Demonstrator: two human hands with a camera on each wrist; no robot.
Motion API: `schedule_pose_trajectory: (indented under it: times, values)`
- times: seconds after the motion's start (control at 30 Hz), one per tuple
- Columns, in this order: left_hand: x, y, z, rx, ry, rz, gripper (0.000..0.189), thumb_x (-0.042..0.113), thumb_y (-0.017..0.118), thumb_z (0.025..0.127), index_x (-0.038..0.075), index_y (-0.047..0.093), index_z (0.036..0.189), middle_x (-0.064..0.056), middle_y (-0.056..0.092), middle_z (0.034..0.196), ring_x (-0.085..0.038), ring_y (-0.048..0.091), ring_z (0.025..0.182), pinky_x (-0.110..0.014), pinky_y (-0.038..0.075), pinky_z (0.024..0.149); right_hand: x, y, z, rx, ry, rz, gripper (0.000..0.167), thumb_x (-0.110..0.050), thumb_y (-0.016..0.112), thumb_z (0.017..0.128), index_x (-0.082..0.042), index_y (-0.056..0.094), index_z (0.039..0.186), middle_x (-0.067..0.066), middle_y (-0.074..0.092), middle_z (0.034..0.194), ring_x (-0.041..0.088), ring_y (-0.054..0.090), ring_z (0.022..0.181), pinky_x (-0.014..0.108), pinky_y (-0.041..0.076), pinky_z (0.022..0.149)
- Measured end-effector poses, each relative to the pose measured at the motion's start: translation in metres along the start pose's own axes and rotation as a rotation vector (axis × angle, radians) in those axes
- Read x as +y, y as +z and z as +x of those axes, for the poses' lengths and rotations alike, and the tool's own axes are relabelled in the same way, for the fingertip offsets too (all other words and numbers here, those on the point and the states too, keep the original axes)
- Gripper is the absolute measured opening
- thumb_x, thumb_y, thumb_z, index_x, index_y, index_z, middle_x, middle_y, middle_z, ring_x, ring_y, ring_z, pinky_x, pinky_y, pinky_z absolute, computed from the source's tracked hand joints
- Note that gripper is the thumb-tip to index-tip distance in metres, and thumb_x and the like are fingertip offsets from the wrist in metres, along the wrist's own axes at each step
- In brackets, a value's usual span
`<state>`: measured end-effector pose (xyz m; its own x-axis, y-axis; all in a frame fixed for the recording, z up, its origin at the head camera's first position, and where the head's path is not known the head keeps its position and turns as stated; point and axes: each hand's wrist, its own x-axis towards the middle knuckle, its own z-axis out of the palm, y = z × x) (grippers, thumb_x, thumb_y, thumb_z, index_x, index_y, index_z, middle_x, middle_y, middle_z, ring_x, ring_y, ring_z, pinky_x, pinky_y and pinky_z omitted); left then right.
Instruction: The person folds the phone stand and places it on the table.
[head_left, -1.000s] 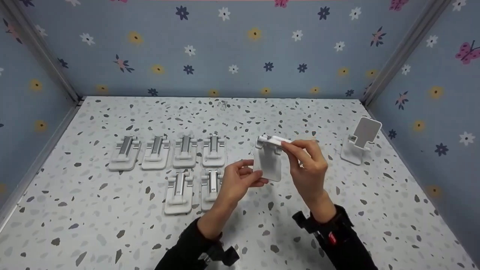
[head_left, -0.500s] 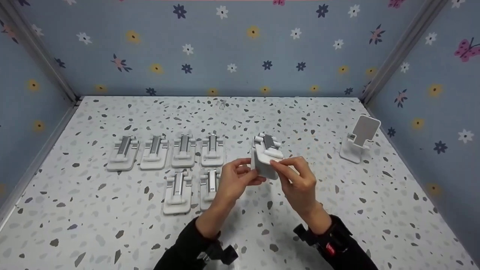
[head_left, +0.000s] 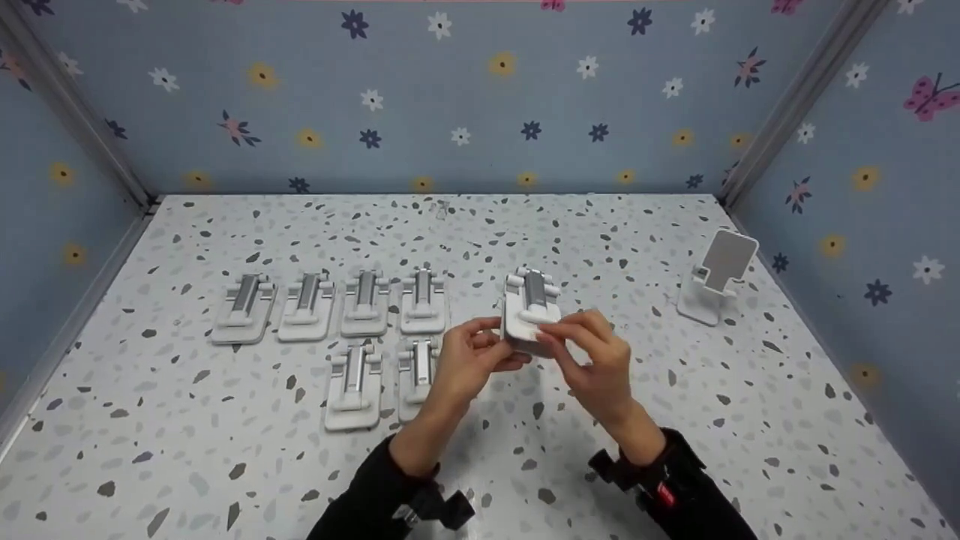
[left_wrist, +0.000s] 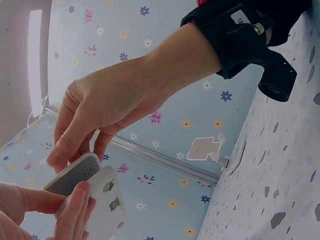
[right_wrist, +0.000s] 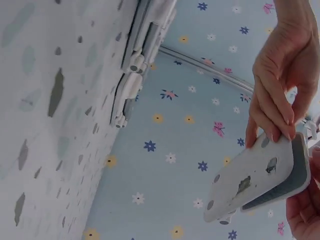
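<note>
A white folding phone stand (head_left: 531, 304) is held above the table, its plate tilted down near its base with a gap between them. My left hand (head_left: 471, 360) grips the base at its lower left edge. With thumb and fingers, my right hand (head_left: 596, 358) pinches the plate's front edge. The left wrist view shows the plate's grey pad (left_wrist: 79, 175) facing the base (left_wrist: 107, 197). Marks and round grey feet show on the base's underside (right_wrist: 250, 180) in the right wrist view.
Several folded phone stands (head_left: 352, 386) lie in two rows to the left on the speckled table (head_left: 187, 465). An unfolded stand (head_left: 720, 274) stands at the right. Flowered panels (head_left: 465, 97) enclose the back and sides.
My right hand has swung the plate forward and down toward the base, so the stand has folded from open to nearly flat. My left hand keeps its hold on the base.
</note>
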<state>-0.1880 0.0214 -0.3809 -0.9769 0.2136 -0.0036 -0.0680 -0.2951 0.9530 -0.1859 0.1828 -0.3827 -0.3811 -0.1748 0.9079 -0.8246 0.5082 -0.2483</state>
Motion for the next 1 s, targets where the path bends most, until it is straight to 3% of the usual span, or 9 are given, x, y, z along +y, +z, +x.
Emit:
schedule_pose_trajectory:
  times: [0.1,0.23,0.33,0.37,0.47,0.57,0.6,0.8,1.0]
  values:
    - [0.001,0.0,-0.001,-0.002,0.0,-0.011,0.038,-0.009,0.052,0.079,-0.017,0.043,0.115,-0.022,0.063,0.082,-0.024,0.064,0.067,-0.032,0.055,0.066,-0.002,-0.007,0.015,0.02,0.202,0.094,0.015,0.01,0.066,0.072,0.004,0.065,0.086,0.011,0.058,0.078,0.017,0.055,0.071,0.02,0.048,0.063]
    - [0.002,0.0,-0.001,-0.008,0.008,-0.028,0.038,-0.008,0.053,0.079,-0.016,0.044,0.115,-0.022,0.062,0.083,-0.024,0.064,0.068,-0.033,0.055,0.067,-0.007,-0.011,0.029,-0.007,0.475,0.156,0.02,0.009,0.059,0.079,0.012,0.057,0.099,0.02,0.057,0.092,0.022,0.054,0.083,0.022,0.048,0.066]
    - [0.003,0.0,-0.001,-0.008,0.008,-0.037,0.037,-0.007,0.054,0.08,-0.015,0.044,0.114,-0.021,0.063,0.083,-0.024,0.064,0.068,-0.033,0.055,0.067,0.005,-0.009,0.024,-0.07,0.691,0.26,0.031,0.0,0.056,0.085,0.011,0.047,0.113,0.022,0.052,0.106,0.026,0.051,0.093,0.026,0.049,0.07]
    - [0.003,0.0,-0.002,-0.006,0.006,-0.037,0.037,-0.007,0.054,0.08,-0.015,0.044,0.115,-0.021,0.063,0.083,-0.024,0.064,0.068,-0.033,0.055,0.067,0.027,-0.004,0.009,-0.089,0.721,0.308,0.034,-0.006,0.055,0.087,0.007,0.046,0.118,0.019,0.051,0.11,0.025,0.051,0.095,0.027,0.05,0.069]
    - [0.004,0.0,-0.002,-0.002,0.005,-0.036,0.037,-0.007,0.054,0.08,-0.015,0.044,0.115,-0.021,0.062,0.084,-0.024,0.064,0.069,-0.032,0.055,0.067,0.042,-0.001,0.002,-0.164,0.895,0.433,0.041,-0.011,0.052,0.09,0.003,0.04,0.125,0.018,0.048,0.116,0.025,0.051,0.1,0.027,0.051,0.069]
    - [0.003,0.0,-0.001,-0.004,0.004,-0.04,0.037,-0.006,0.055,0.081,-0.015,0.044,0.115,-0.021,0.063,0.084,-0.024,0.064,0.069,-0.032,0.055,0.067,0.045,-0.003,0.002,-0.228,1.027,0.577,0.046,-0.014,0.048,0.092,0.004,0.033,0.131,0.02,0.045,0.121,0.024,0.05,0.104,0.027,0.051,0.072]
    - [0.002,0.0,-0.001,-0.006,0.005,-0.042,0.037,-0.006,0.055,0.081,-0.015,0.044,0.115,-0.021,0.063,0.084,-0.024,0.064,0.069,-0.032,0.055,0.067,0.029,-0.007,0.014,-0.248,1.101,0.621,0.047,-0.013,0.046,0.093,0.008,0.029,0.131,0.023,0.043,0.122,0.025,0.05,0.105,0.027,0.051,0.076]
    - [-0.001,0.0,0.0,-0.026,0.021,-0.055,0.037,-0.006,0.055,0.082,-0.015,0.043,0.116,-0.022,0.062,0.085,-0.025,0.064,0.071,-0.034,0.055,0.069,0.029,-0.008,0.015,-0.298,1.197,0.928,0.048,-0.012,0.037,0.095,0.015,0.021,0.13,0.019,0.049,0.115,0.019,0.056,0.096,0.029,0.05,0.078]
    - [-0.004,0.0,0.001,-0.047,0.021,-0.045,0.037,-0.007,0.053,0.081,-0.015,0.043,0.116,-0.024,0.062,0.087,-0.026,0.064,0.072,-0.034,0.055,0.07,0.028,-0.008,0.016,-0.303,1.2,0.981,0.044,-0.007,0.036,0.094,0.016,0.021,0.129,0.008,0.058,0.097,0.016,0.06,0.085,0.028,0.053,0.072]
